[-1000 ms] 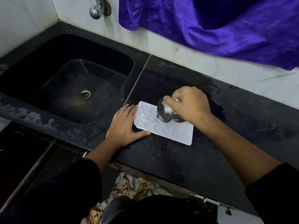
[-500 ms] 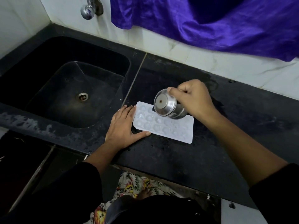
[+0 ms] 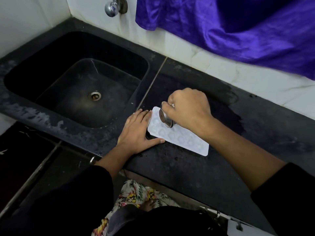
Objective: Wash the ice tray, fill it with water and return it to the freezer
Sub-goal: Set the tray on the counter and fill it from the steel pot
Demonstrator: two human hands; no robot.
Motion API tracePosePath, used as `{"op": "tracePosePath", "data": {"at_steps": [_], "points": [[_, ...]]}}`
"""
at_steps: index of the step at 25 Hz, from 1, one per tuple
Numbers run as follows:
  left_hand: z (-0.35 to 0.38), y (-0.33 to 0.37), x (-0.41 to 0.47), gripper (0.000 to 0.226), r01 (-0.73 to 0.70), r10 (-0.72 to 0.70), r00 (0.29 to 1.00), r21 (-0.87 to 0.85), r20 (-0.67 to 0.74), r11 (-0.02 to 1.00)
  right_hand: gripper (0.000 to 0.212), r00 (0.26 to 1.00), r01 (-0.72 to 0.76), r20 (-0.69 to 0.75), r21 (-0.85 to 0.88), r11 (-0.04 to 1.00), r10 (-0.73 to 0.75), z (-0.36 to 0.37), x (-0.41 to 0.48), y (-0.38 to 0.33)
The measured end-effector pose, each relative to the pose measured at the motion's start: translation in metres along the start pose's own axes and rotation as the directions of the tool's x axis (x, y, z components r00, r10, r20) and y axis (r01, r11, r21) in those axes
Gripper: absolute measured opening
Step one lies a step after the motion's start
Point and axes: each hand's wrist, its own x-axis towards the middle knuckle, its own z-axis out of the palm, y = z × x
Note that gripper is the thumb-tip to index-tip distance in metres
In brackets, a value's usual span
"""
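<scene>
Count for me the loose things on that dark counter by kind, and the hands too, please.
White ice tray: 1
Steel cup, tipped over the tray in the right hand: 1
Hands, counting the left hand flat at the tray's end: 2
Total: 4

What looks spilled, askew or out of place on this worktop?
A dark wet patch spreads over the counter behind the ice tray, near the tipped steel cup. The tray lies askew to the counter edge.
</scene>
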Motion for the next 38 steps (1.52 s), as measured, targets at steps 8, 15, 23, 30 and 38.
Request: {"op": "tracePosePath", "data": {"at_steps": [8, 15, 23, 30, 38], "points": [[0.000, 0.000, 0.001, 0.119, 0.006, -0.006, 1.000, 0.021, 0.013, 1.000, 0.057, 0.960, -0.257, 0.030, 0.497, 0.828, 0.280, 0.010, -0.005, 0.041], [-0.001, 0.002, 0.002, 0.117, 0.022, -0.022, 0.999, 0.023, 0.027, 1.000, 0.042, 0.787, -0.388, 0.293, 0.919, 0.066, 0.543, 0.029, -0.027, 0.087], [0.000, 0.003, 0.003, 0.115, 0.007, -0.008, 1.000, 0.051, 0.022, 0.999, 0.044, 0.768, -0.301, 0.305, 0.948, -0.103, 0.562, 0.073, -0.012, 0.123], [0.003, 0.001, 0.004, 0.116, 0.009, -0.010, 1.000, 0.060, 0.029, 0.998, 0.032, 0.728, -0.281, 0.313, 0.948, -0.152, 0.610, 0.109, 0.036, 0.139], [0.003, 0.001, 0.006, 0.119, 0.013, -0.015, 0.999, 0.069, 0.041, 0.998, 0.025, 0.621, -0.256, 0.332, 0.942, -0.216, 0.710, 0.134, 0.081, 0.149]]}}
